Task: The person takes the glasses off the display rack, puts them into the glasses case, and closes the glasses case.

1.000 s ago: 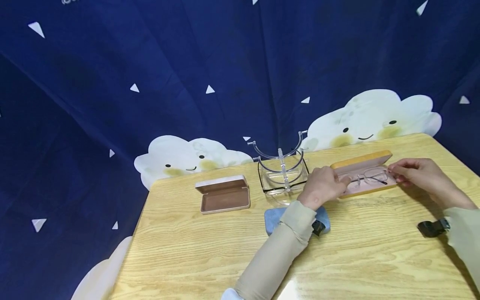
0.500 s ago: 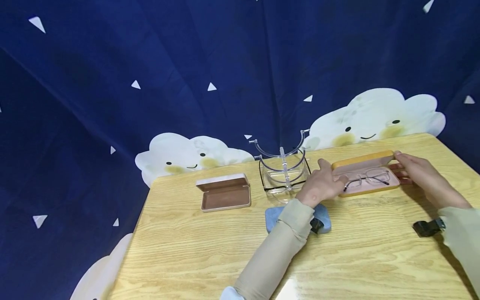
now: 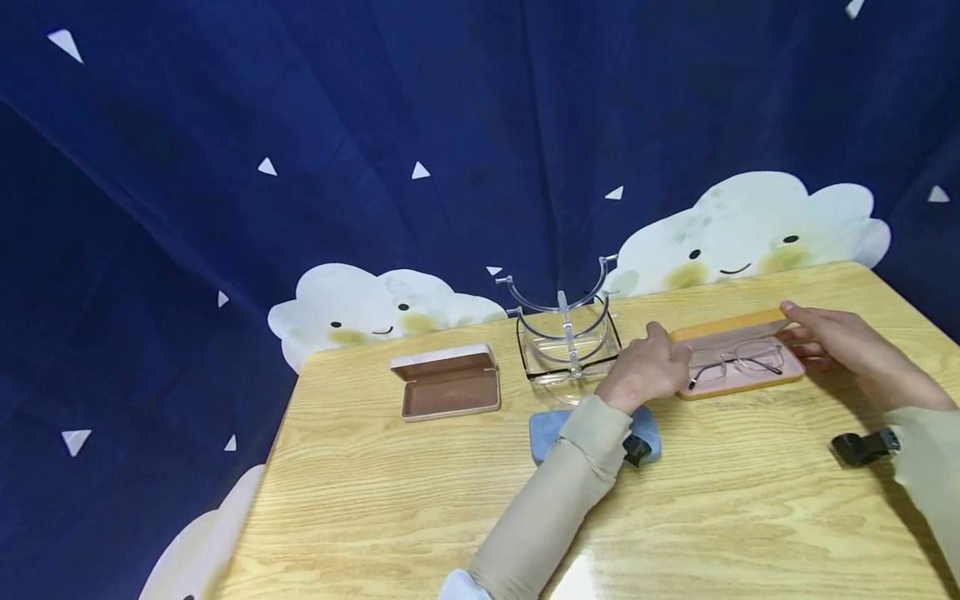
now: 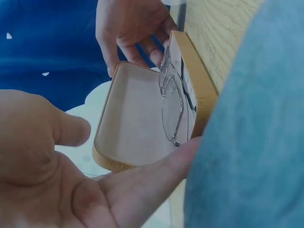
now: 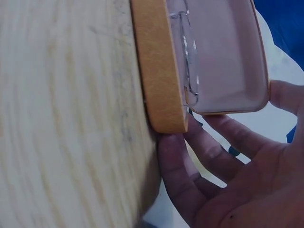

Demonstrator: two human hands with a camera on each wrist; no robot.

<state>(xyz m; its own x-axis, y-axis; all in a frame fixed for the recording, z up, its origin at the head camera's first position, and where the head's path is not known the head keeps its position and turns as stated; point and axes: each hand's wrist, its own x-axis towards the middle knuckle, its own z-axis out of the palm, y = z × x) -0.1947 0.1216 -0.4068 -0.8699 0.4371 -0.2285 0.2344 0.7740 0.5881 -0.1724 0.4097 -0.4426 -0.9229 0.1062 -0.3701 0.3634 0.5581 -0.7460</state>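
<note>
An orange glasses case (image 3: pixel 738 384) with a pink lining lies on the table at the right, its lid (image 4: pixel 130 109) raised. Thin metal-framed glasses (image 3: pixel 735 364) rest inside, temples folded. At the case's left end is my left hand (image 3: pixel 645 367); in the left wrist view one straight digit touches the base while another stands apart from the lid. My right hand (image 3: pixel 847 346) holds the right end. In the right wrist view, its thumb (image 5: pixel 285 95) is against the lid's edge and its fingers (image 5: pixel 173 152) lie at the end of the base.
A clear display stand (image 3: pixel 566 333) holds black-framed glasses (image 3: pixel 550 375) left of my left hand. A white case (image 3: pixel 450 392) with a brown lining stands open further left. Under my left forearm lies a blue case (image 3: pixel 543 433). A blue curtain (image 3: pixel 450 100) hangs behind the table (image 3: pixel 390 508).
My right hand has moved from beside the glasses to the case's right end and lid corner. The lid has tilted forward and lower. My left hand's raised finger has bent.
</note>
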